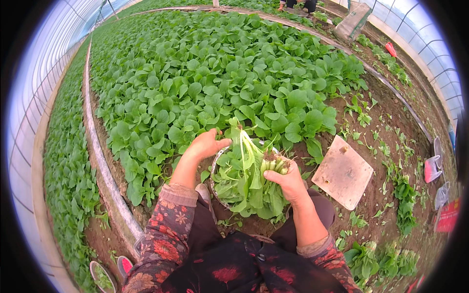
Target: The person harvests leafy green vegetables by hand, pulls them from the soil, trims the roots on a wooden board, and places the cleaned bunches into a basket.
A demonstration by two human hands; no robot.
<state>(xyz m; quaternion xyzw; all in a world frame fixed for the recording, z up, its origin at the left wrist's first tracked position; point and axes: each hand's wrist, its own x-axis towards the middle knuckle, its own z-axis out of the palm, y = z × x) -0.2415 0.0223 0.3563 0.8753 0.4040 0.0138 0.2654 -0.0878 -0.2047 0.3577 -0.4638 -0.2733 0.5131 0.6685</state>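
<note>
My right hand (287, 179) is closed around a bunch of leafy greens (275, 166). Their pale stems and soil-covered root ends face up, and the leaves hang over a round basin (215, 183) between my feet. More green leaves (229, 172) lie in the basin, which the bunch partly covers. A single plant with pale stems (246, 141) lies across the bunch, its root end pointing away from me. Just left of that plant is my left hand (209, 144), thumb and fingers apart, with nothing visible between them.
Dense growing greens (220, 84) fill the bed ahead. A square board (342, 172) lies on the soil to the right. Tied bunches (366, 256) and a leaf pile (405, 201) sit beyond. A pale strip (106, 172) edges the left side. Another person (300, 5) is at the far top.
</note>
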